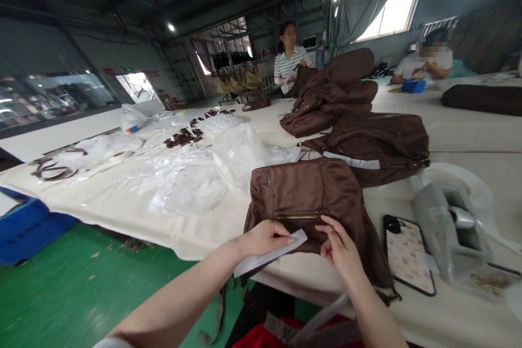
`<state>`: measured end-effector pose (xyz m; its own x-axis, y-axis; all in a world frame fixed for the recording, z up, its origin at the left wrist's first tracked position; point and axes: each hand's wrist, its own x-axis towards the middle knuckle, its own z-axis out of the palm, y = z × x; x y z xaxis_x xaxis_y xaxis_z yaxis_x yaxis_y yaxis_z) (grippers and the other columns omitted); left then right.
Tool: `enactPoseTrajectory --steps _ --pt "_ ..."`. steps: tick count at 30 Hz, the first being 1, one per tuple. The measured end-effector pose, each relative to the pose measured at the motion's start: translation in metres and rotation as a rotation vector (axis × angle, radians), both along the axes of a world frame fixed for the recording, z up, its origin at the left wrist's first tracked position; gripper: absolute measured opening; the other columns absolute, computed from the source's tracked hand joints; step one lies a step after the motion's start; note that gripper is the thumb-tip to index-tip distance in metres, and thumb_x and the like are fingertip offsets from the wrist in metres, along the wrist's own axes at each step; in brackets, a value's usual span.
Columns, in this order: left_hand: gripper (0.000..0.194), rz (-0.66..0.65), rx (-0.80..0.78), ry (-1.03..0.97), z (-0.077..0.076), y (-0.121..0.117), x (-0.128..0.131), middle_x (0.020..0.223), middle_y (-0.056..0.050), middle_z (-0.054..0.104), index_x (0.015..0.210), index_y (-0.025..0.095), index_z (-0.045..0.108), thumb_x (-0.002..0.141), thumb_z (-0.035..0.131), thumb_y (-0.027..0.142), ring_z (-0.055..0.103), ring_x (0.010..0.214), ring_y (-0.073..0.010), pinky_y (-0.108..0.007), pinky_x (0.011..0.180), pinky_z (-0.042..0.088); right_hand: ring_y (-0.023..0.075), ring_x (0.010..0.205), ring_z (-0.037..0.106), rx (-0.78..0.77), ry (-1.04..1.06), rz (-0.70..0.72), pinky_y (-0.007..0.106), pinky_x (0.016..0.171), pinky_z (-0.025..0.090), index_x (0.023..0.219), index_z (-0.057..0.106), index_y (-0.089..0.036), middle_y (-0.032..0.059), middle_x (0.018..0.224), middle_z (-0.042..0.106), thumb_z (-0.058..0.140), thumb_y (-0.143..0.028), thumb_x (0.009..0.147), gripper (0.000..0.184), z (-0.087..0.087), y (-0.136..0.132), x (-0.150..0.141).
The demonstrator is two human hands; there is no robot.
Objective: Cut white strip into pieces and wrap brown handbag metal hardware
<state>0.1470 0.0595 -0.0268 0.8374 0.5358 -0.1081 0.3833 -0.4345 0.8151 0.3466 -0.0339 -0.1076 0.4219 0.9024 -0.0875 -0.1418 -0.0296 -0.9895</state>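
Observation:
A brown bag [305, 190] lies on the table right in front of me, with a brass-coloured zip [299, 216] across its panel. My left hand [267, 239] pinches a white strip [269, 258], which looks like paper or thin foam, over the bag's near edge. To the right of the strip, my right hand [336, 244] hovers at or on the bag just below the zip. Its fingers are partly stretched and apart, and I see nothing held in them.
Clear plastic bags [191, 179] cover the middle of the table [196, 228]. More brown bags [375, 141] are piled beyond mine. A phone [410, 255] and a grey tape dispenser [452, 228] sit at the right. Two people [290, 62] are across the table.

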Motion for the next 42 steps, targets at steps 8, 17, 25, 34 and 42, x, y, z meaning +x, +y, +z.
enactPoseTrajectory --steps 8,17,25,34,42 --pt "0.049 0.127 -0.283 -0.035 -0.027 -0.003 -0.013 0.067 0.001 0.053 0.083 0.012 0.071 0.08 0.059 0.059 0.041 0.063 -0.0105 -0.02 0.06 0.034 0.0085 0.046 0.054 0.006 0.219 0.093 0.019 0.035 0.027 0.13 0.053 -0.02 0.0146 0.115 0.066 0.059 -0.053 0.078 0.062 0.0 0.002 0.004" --pt "0.044 0.165 -0.273 0.004 -0.031 0.0 0.001 0.067 0.0 0.059 0.084 0.011 0.074 0.08 0.062 0.052 0.045 0.061 -0.0098 -0.021 0.058 0.035 0.0064 0.048 0.055 -0.005 0.287 0.12 0.018 0.035 0.027 0.117 0.062 -0.022 0.0115 0.121 0.062 0.064 -0.047 0.075 0.049 0.002 0.002 0.005" --pt "0.043 0.282 -0.112 0.071 -0.035 0.001 0.024 0.079 -0.004 0.069 0.096 0.011 0.075 0.084 0.054 0.046 0.054 0.067 -0.0134 -0.022 0.061 0.04 0.0078 0.048 0.054 -0.014 0.217 0.088 0.019 0.035 0.028 0.121 0.059 -0.018 0.0131 0.112 0.062 0.063 -0.051 0.074 0.058 0.001 0.002 0.003" --pt "0.037 0.264 -0.047 0.175 -0.023 0.009 0.048 0.073 -0.002 0.069 0.089 0.014 0.078 0.079 0.059 0.045 0.056 0.065 -0.0138 -0.022 0.059 0.04 0.0086 0.043 0.053 0.039 0.029 -0.018 0.021 0.033 0.034 0.131 0.042 -0.021 0.0103 0.106 0.063 0.052 -0.049 0.081 0.058 -0.01 -0.002 -0.002" --pt "0.039 0.315 -0.072 0.221 -0.029 0.005 0.071 0.067 -0.001 0.065 0.092 0.012 0.076 0.082 0.055 0.043 0.05 0.055 -0.0103 -0.02 0.05 0.036 0.0101 0.043 0.055 0.01 -0.034 -0.014 0.022 0.033 0.034 0.128 0.045 -0.02 0.0069 0.099 0.062 0.051 -0.049 0.08 0.056 -0.009 -0.002 -0.003"
